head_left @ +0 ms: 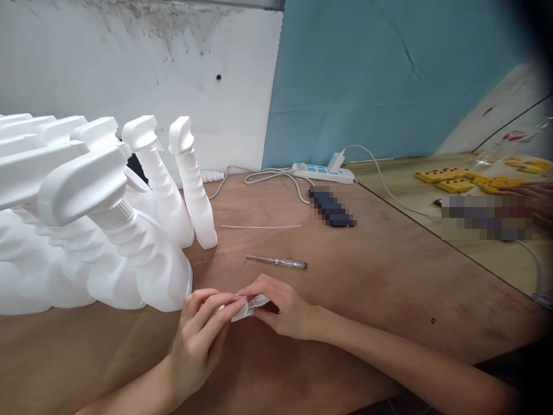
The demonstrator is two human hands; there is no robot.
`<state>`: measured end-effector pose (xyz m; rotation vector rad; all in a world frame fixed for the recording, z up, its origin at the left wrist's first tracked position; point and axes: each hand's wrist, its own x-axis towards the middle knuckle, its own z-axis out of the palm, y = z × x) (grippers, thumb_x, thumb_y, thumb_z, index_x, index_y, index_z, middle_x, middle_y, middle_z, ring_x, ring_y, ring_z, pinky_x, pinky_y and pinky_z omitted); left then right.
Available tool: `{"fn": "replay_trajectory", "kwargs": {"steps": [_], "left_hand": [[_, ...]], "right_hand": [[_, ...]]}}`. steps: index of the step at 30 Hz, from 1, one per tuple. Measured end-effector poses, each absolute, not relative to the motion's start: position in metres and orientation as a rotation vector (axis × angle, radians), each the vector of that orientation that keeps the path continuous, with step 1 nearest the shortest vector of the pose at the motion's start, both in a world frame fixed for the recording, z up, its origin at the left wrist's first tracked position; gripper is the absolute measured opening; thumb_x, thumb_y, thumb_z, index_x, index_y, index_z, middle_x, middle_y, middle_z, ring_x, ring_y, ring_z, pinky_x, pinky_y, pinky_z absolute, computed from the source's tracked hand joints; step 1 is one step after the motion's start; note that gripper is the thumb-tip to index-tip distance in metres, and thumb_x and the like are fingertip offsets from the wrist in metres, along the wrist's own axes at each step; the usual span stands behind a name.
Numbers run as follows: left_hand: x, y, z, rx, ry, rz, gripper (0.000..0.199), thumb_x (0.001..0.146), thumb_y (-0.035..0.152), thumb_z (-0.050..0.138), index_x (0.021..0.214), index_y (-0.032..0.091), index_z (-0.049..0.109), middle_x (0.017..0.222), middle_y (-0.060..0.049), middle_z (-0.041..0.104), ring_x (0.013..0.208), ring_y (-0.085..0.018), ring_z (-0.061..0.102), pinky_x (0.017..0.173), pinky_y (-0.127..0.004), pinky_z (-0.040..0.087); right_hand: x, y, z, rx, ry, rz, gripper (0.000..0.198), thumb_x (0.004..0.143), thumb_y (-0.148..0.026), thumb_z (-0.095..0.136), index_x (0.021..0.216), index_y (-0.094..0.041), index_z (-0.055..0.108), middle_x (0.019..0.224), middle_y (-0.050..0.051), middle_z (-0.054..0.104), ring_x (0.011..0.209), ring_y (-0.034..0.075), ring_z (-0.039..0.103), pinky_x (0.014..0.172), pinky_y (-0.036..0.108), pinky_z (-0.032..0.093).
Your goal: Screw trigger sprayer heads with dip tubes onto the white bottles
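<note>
Left hand (201, 334) angled up from lower left, right hand (283, 305) in from lower right; fingers of both pinch a white plastic part (241, 313) over the table (367, 276), long axis roughly crosswise, right end slightly farther.

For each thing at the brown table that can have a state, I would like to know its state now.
White part: held, partly hidden
Left hand: closed on this part
Right hand: closed on it too
Spray bottles: upright, heads on
Screwdriver: lying flat
Thin rod: lying flat
Power strip: charger plugged in
Phone: lying flat, screen blurred
</note>
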<state>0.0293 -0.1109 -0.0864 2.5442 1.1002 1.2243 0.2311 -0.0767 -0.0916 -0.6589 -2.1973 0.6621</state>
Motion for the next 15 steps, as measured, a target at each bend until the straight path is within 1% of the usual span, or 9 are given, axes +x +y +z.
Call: {"fn": "replay_trajectory", "kwargs": {"steps": [4, 7, 9, 12, 15], "left_hand": [[0.031, -0.112, -0.085, 2.639, 1.094, 1.055, 0.05, 0.081, 0.004, 0.041, 0.127, 0.022, 0.043, 0.11, -0.009, 0.057, 0.096, -0.021, 0.048, 0.08, -0.036, 0.04], [0.033, -0.114, -0.081, 2.65, 1.09, 0.952, 0.053, 0.079, 0.008, 0.046, 0.13, 0.019, 0.039, 0.118, -0.013, 0.049, 0.103, -0.025, 0.044, 0.084, -0.039, 0.04], [0.034, -0.115, -0.08, 2.639, 1.095, 0.926, 0.053, 0.079, 0.01, 0.049, 0.13, 0.019, 0.038, 0.12, -0.014, 0.046, 0.106, -0.026, 0.043, 0.086, -0.041, 0.039], [0.034, -0.114, -0.08, 2.6, 1.11, 0.909, 0.048, 0.079, 0.01, 0.048, 0.125, 0.019, 0.04, 0.117, -0.013, 0.048, 0.106, -0.025, 0.044, 0.086, -0.041, 0.039], [0.035, -0.112, -0.081, 2.556, 1.128, 0.959, 0.034, 0.079, 0.01, 0.048, 0.112, 0.019, 0.046, 0.107, -0.01, 0.057, 0.099, -0.022, 0.051, 0.081, -0.036, 0.041]], "right_hand": [[0.231, -0.076, -0.093, -0.673, -2.164, 0.668, 0.032, 0.078, -0.011, 0.051, 0.108, -0.02, 0.049, 0.087, 0.004, 0.061, 0.081, 0.015, 0.058, 0.07, 0.027, 0.049], [0.231, -0.075, -0.094, -0.677, -2.14, 0.695, 0.035, 0.077, -0.011, 0.052, 0.111, -0.021, 0.048, 0.088, 0.004, 0.061, 0.08, 0.015, 0.058, 0.07, 0.027, 0.049], [0.231, -0.076, -0.093, -0.687, -2.133, 0.713, 0.034, 0.078, -0.011, 0.052, 0.11, -0.021, 0.048, 0.088, 0.004, 0.061, 0.081, 0.014, 0.058, 0.07, 0.027, 0.049], [0.232, -0.078, -0.087, -0.674, -2.141, 0.779, 0.033, 0.078, -0.017, 0.056, 0.11, -0.019, 0.049, 0.089, 0.005, 0.061, 0.081, 0.014, 0.058, 0.071, 0.027, 0.049], [0.235, -0.077, -0.075, -0.601, -2.175, 0.865, 0.046, 0.074, -0.032, 0.064, 0.113, -0.017, 0.046, 0.093, 0.007, 0.06, 0.085, 0.016, 0.057, 0.077, 0.031, 0.048]]}}
